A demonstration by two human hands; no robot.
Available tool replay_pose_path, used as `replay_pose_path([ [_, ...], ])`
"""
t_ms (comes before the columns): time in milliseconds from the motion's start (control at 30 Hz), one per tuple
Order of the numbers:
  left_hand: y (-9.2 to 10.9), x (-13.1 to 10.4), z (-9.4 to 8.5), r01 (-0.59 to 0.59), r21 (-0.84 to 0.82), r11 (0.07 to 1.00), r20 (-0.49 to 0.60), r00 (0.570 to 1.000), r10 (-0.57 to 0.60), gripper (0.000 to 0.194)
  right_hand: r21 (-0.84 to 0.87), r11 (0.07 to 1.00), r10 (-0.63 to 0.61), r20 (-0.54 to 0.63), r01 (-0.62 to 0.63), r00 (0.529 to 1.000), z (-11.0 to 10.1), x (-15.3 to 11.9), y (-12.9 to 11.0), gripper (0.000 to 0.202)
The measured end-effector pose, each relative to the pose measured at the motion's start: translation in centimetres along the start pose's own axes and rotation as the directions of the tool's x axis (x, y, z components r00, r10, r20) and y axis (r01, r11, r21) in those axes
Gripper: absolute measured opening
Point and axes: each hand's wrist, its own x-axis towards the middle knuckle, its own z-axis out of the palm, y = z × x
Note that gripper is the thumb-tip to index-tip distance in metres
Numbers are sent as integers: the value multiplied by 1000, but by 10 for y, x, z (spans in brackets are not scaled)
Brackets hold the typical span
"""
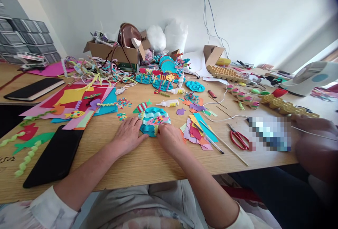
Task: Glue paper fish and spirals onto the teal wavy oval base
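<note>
Near table edge, middle: blue disc on the table, between both hands, pink fish with colored dots on top.
Left hand: on disc's left edge, palm down, fingers close together, thumb spread wide – not wrapped around anything.
Right hand: at disc's lower right, fingers curled in; yellow-green bit shows by the tips – can't tell if gripped.
Behind disc: glue bottle lying down; striped fish at upper left edge.
Right of disc: paper scraps in a loose pile, pen partly over them, thin stick, then red-handled tool.
Left side: black tablet flat, notebook farther back, colored sheets between, cut fish on some.
Back: cardboard box with brown bag, more blue discs.
Far right: another person's arm, blurry.
</note>
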Motion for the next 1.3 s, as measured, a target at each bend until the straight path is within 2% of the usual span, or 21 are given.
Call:
replay_pose_path([
  [333, -1, 0, 4, 2, -21, 1000, -27, 1000, -2, 51, -31, 998, -43, 60, 45, 997, -12, 1, -8, 25],
  [533, -2, 0, 3, 1, -38, 999, -23, 1000, -2, 50, -31, 998, -46, 48, 48, 998, -9, 2, -7, 25],
  [733, -3, 0, 0, -13, -13, 1000, -1, 1000, 13, 42, 6, 1000, 14, 12, -14, 1000, 0, -1, -1, 24],
  [967, -12, 6, -6, 3, -133, 991, 55, 998, 5, 30, 70, 997, 30, -7, -29, 1000, 3, -1, 2, 22],
  [1300, -18, 12, -2, -30, -139, 990, 14, 999, 32, 17, 103, 994, 29, -25, -27, 999, -1, -2, 1, 24],
])
